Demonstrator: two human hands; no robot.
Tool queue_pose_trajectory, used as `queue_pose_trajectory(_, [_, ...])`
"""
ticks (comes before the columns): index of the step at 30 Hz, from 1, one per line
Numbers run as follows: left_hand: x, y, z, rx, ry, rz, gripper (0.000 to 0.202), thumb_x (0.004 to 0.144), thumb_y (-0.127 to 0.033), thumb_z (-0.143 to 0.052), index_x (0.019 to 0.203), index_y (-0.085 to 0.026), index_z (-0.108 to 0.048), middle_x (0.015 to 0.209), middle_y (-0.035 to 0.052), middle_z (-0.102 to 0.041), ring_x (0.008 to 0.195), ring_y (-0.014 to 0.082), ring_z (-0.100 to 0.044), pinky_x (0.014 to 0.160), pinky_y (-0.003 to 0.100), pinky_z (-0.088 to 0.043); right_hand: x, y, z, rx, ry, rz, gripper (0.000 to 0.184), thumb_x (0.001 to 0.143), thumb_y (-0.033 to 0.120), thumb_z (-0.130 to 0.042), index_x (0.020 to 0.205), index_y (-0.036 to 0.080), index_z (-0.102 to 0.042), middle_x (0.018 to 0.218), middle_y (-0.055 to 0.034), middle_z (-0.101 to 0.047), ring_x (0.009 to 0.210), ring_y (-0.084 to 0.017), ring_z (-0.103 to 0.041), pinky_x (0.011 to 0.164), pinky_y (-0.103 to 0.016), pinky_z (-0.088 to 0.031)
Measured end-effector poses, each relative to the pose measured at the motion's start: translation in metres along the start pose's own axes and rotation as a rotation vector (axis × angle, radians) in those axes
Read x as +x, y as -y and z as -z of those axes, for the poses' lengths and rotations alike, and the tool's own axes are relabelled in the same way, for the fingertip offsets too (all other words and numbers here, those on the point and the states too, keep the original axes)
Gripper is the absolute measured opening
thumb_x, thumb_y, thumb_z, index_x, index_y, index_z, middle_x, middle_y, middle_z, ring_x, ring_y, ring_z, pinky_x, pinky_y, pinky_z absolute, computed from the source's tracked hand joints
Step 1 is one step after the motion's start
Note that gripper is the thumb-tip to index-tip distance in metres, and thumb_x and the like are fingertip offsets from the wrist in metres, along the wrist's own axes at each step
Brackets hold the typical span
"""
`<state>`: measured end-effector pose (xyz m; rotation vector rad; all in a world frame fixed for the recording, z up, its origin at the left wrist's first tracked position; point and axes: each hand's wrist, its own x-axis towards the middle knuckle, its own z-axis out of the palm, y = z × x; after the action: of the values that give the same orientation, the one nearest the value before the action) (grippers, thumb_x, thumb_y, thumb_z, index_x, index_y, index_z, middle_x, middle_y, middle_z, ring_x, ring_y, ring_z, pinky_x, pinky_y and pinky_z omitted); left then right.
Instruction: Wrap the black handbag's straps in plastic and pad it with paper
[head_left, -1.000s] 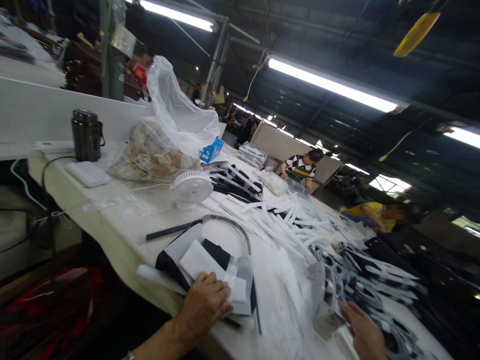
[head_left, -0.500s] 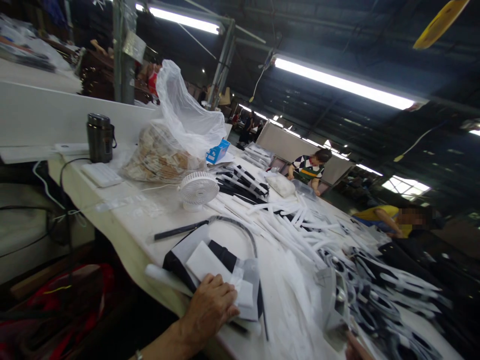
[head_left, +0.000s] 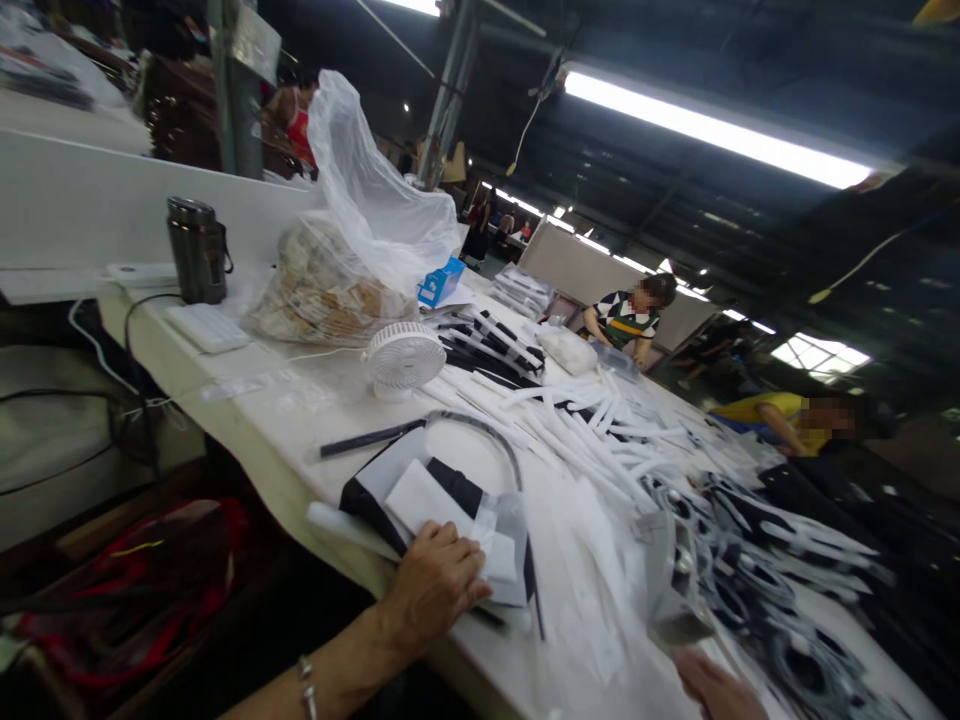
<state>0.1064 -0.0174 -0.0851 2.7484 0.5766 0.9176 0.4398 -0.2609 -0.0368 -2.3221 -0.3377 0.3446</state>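
Note:
My left hand [head_left: 439, 580] lies at the near edge of a black and grey fabric piece [head_left: 512, 510], its fingers together and curled over it. On this piece are a white padded sheet [head_left: 420, 495] and a strip of clear tape. A dark strap [head_left: 487, 425] loops out behind it onto the table. At the bottom right my right hand [head_left: 716, 685] is blurred and partly cut off, so its fingers do not show clearly. Just above it stands a grey metal holder [head_left: 671, 590], which resembles a tape dispenser.
White strips [head_left: 592, 430] spread over the table [head_left: 292, 420]. A white fan [head_left: 405, 355], a stuffed plastic bag [head_left: 330, 290] and a dark flask [head_left: 196, 250] stand at the left. Black and grey parts [head_left: 780, 590] pile up right. Two people work across the table.
The view has tilted down slightly, so the table things sit higher. My left hand stays on the fabric piece. More of my right hand shows beside the metal holder.

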Motion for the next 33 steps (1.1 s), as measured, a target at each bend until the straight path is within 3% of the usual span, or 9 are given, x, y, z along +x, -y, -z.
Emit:
queue_pose_trajectory(3, [0.002, -0.001, 0.004, 0.013, 0.014, 0.000, 0.024, 0.089, -0.042, -0.067, 0.100, -0.022, -0.061, 0.096, 0.0012, -0.069, 0.088, 0.0209, -0.056, 0.078, 0.037, -0.035, -0.016, 0.066, -0.017, -0.124, 0.210, 0.247, 0.038, 0.054, 0.059, -0.067, 0.060, 0.022, -0.072, 0.058, -0.0034, -0.064, 0.065, -0.025, -0.061, 0.064, -0.036, -0.049])
queue_pose_trajectory(7, [0.002, -0.002, 0.007, 0.007, 0.026, -0.001, 0.024, 0.090, -0.041, -0.067, 0.103, -0.022, -0.061, 0.098, 0.0016, -0.069, 0.088, 0.0219, -0.055, 0.077, 0.038, -0.035, -0.040, 0.162, -0.057, -0.259, 0.548, 0.531, 0.029, 0.069, 0.048, -0.065, 0.069, 0.020, -0.074, 0.067, -0.0015, -0.068, 0.067, -0.021, -0.059, 0.066, -0.031, -0.045])
queue_pose_trajectory(9, [0.002, -0.003, 0.008, -0.002, 0.034, 0.005, 0.024, 0.090, -0.041, -0.067, 0.103, -0.022, -0.061, 0.097, 0.0014, -0.069, 0.088, 0.0222, -0.055, 0.078, 0.038, -0.034, -0.052, 0.196, -0.080, -0.313, 0.678, 0.688, 0.021, 0.073, 0.039, -0.064, 0.071, 0.021, -0.074, 0.072, -0.0011, -0.070, 0.069, -0.020, -0.060, 0.067, -0.029, -0.045])
queue_pose_trajectory(12, [0.002, -0.003, 0.008, -0.015, 0.039, 0.016, 0.023, 0.090, -0.041, -0.066, 0.102, -0.022, -0.061, 0.096, 0.0014, -0.069, 0.087, 0.0219, -0.055, 0.078, 0.038, -0.035, -0.065, 0.227, -0.113, -0.453, 0.837, 0.861, 0.014, 0.076, 0.028, -0.063, 0.073, 0.022, -0.075, 0.074, 0.0006, -0.071, 0.069, -0.017, -0.061, 0.065, -0.026, -0.043])
queue_pose_trajectory(15, [0.003, -0.004, 0.008, -0.030, 0.037, 0.021, 0.024, 0.089, -0.042, -0.067, 0.100, -0.022, -0.061, 0.095, 0.0006, -0.069, 0.087, 0.0215, -0.055, 0.076, 0.038, -0.035, -0.071, 0.247, -0.140, -0.703, 0.875, 0.985, 0.009, 0.074, 0.024, -0.067, 0.073, 0.025, -0.076, 0.071, 0.0026, -0.071, 0.065, -0.015, -0.061, 0.058, -0.023, -0.039])
queue_pose_trajectory(19, [0.002, -0.004, 0.007, -0.045, 0.038, 0.013, 0.027, 0.089, -0.042, -0.068, 0.102, -0.021, -0.060, 0.096, 0.0002, -0.068, 0.088, 0.0218, -0.056, 0.075, 0.038, -0.035, -0.071, 0.263, -0.173, -0.915, 0.867, 1.042, 0.008, 0.064, 0.019, -0.077, 0.062, 0.026, -0.075, 0.058, 0.0033, -0.066, 0.058, -0.015, -0.058, 0.057, -0.024, -0.036])
queue_pose_trajectory(25, [0.001, -0.003, 0.005, -0.075, 0.069, 0.035, 0.030, 0.086, -0.044, -0.071, 0.100, -0.020, -0.060, 0.096, 0.0019, -0.069, 0.089, 0.0226, -0.056, 0.076, 0.038, -0.037, -0.070, 0.262, -0.212, -1.164, 0.841, 1.145, 0.019, 0.058, 0.016, -0.083, 0.050, 0.022, -0.068, 0.051, 0.0012, -0.064, 0.067, -0.019, -0.066, 0.076, -0.029, -0.044])
queue_pose_trajectory(30, [0.001, -0.003, 0.005, -0.103, 0.060, 0.046, 0.029, 0.087, -0.044, -0.069, 0.101, -0.019, -0.060, 0.098, 0.0028, -0.069, 0.089, 0.0226, -0.057, 0.077, 0.038, -0.037, -0.065, 0.264, -0.228, -1.392, 0.899, 1.218, 0.019, 0.060, 0.029, -0.087, 0.060, 0.017, -0.072, 0.067, -0.0081, -0.073, 0.076, -0.025, -0.071, 0.076, -0.032, -0.047])
queue_pose_trajectory(33, [-0.002, -0.003, 0.001, -0.114, 0.007, 0.054, 0.027, 0.085, -0.036, -0.073, 0.103, -0.020, -0.060, 0.101, 0.0021, -0.070, 0.087, 0.0229, -0.057, 0.078, 0.039, -0.036, -0.062, 0.267, -0.231, -1.510, 0.914, 1.265, 0.025, 0.068, 0.043, -0.082, 0.070, 0.020, -0.074, 0.076, -0.0065, -0.076, 0.080, -0.023, -0.071, 0.082, -0.033, -0.046])
